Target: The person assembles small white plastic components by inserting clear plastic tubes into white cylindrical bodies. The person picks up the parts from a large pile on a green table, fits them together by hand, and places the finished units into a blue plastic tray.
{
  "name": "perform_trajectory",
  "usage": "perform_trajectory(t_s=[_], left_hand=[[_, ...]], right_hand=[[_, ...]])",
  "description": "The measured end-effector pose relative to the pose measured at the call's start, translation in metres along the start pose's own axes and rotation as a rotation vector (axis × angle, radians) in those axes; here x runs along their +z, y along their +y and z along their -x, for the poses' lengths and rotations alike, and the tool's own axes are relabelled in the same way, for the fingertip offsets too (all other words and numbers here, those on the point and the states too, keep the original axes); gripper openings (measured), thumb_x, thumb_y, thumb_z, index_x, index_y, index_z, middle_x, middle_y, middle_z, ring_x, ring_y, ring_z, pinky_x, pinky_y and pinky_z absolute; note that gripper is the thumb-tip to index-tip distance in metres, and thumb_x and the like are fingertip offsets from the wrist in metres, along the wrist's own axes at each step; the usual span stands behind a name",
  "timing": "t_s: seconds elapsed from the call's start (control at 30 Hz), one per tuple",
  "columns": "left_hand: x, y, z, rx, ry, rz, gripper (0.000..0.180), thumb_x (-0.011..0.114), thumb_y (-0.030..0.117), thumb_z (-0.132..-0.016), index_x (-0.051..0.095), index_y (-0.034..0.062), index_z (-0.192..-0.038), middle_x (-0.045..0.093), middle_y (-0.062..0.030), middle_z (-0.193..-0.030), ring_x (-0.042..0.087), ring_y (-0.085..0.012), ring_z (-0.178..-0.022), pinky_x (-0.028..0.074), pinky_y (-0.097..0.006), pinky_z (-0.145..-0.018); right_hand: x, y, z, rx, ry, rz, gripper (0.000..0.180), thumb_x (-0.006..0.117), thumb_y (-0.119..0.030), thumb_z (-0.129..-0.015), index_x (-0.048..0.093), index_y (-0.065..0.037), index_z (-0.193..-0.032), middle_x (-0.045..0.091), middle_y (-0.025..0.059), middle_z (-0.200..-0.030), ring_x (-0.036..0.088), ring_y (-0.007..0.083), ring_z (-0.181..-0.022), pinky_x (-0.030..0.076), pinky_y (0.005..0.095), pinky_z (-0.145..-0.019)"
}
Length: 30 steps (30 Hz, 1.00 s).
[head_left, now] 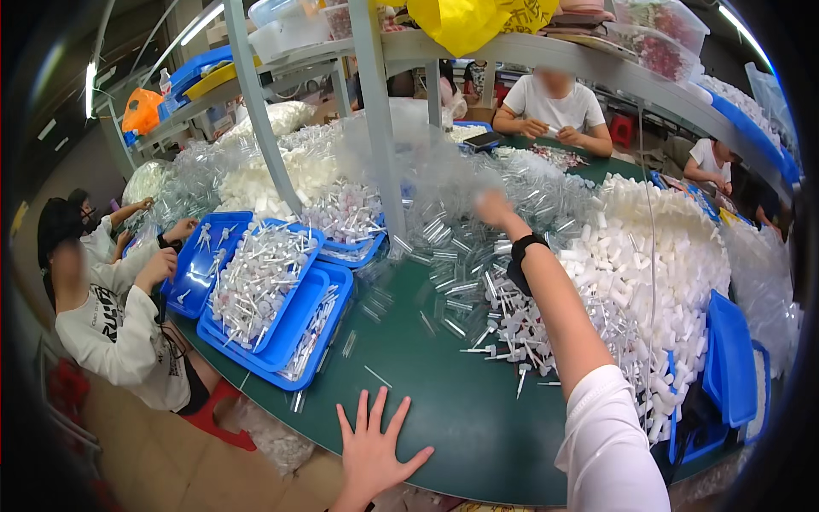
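My left hand (pixel 375 446) rests at the near edge of the green table (pixel 401 341), its fingers spread wide and nothing in it. Stretched far forward, my right hand (pixel 493 207) is at the heap of clear plastic tubes (pixel 461 256). Its fingers are smeared, so whether it holds a tube is hidden. White stick applicators with caps (pixel 520 333) lie under my right forearm. To their right rises a big pile of white caps (pixel 648 282). One thin clear tube (pixel 375 375) lies just beyond my left fingertips.
Blue trays (pixel 339 299) with applicators stand on the left, beside a co-worker in a white top (pixel 119 341). Another person (pixel 554 111) sits across the table. Grey shelf posts (pixel 382 128) rise from the tabletop. More blue trays (pixel 729 358) lean at the right.
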<state>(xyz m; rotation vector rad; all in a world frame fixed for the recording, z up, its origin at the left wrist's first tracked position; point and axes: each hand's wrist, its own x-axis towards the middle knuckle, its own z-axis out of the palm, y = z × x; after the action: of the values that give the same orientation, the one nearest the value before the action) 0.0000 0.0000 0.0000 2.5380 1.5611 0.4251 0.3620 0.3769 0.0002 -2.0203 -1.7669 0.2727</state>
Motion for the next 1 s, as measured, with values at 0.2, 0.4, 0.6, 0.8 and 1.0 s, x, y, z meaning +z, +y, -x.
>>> perform_trajectory(t_s=[0.2, 0.4, 0.6, 0.8, 1.0], left_hand=[[-0.001, 0.004, -0.002, 0.007, 0.057, -0.025, 0.078, 0.062, 0.058, -0.067, 0.044, 0.0163, -0.130, 0.030, -0.0177, -0.138, 0.023, -0.0396, -0.129, 0.008, -0.064, -0.101], [-0.002, 0.005, 0.004, 0.017, 0.081, -0.042, 0.079, 0.061, 0.057, -0.069, 0.040, 0.0162, -0.133, 0.028, -0.0176, -0.139, 0.021, -0.0394, -0.130, 0.008, -0.064, -0.101], [0.003, 0.003, 0.008, 0.030, 0.127, -0.032, 0.078, 0.060, 0.056, -0.071, 0.038, 0.0170, -0.135, 0.026, -0.0177, -0.140, 0.019, -0.0390, -0.131, 0.007, -0.063, -0.102], [0.003, 0.002, 0.013, 0.039, 0.160, -0.045, 0.076, 0.060, 0.054, -0.073, 0.036, 0.0185, -0.135, 0.024, -0.0169, -0.141, 0.018, -0.0378, -0.132, 0.007, -0.061, -0.104], [0.007, 0.002, 0.013, 0.110, 0.192, -0.052, 0.070, 0.059, 0.052, -0.075, 0.038, 0.0230, -0.134, 0.024, -0.0161, -0.141, 0.019, -0.0380, -0.131, 0.008, -0.060, -0.104]], right_hand=[[0.006, -0.031, 0.030, -0.172, -0.041, 0.034, 0.052, 0.044, -0.043, -0.087, 0.039, -0.007, -0.125, 0.038, 0.0216, -0.129, 0.034, 0.0394, -0.121, 0.019, 0.0539, -0.101], [0.025, -0.071, 0.072, -0.338, -0.258, 0.032, 0.039, 0.044, -0.039, -0.088, 0.047, -0.008, -0.110, 0.047, 0.0179, -0.118, 0.041, 0.0347, -0.115, 0.012, 0.0528, -0.098], [0.034, -0.106, 0.132, -0.545, -0.363, 0.085, 0.035, 0.045, -0.037, -0.088, 0.043, -0.010, -0.111, 0.049, 0.0142, -0.109, 0.041, 0.0368, -0.107, 0.017, 0.0542, -0.095], [0.040, -0.126, 0.184, -0.494, -0.383, 0.015, 0.031, 0.047, -0.037, -0.088, 0.044, -0.017, -0.111, 0.041, 0.0079, -0.122, 0.026, 0.0495, -0.114, 0.033, 0.0614, -0.086], [0.038, -0.105, 0.198, -0.825, -0.110, -0.228, 0.028, 0.050, -0.026, -0.089, 0.044, -0.005, -0.106, 0.056, 0.0185, -0.098, 0.051, 0.0360, -0.100, 0.035, 0.0508, -0.089]])
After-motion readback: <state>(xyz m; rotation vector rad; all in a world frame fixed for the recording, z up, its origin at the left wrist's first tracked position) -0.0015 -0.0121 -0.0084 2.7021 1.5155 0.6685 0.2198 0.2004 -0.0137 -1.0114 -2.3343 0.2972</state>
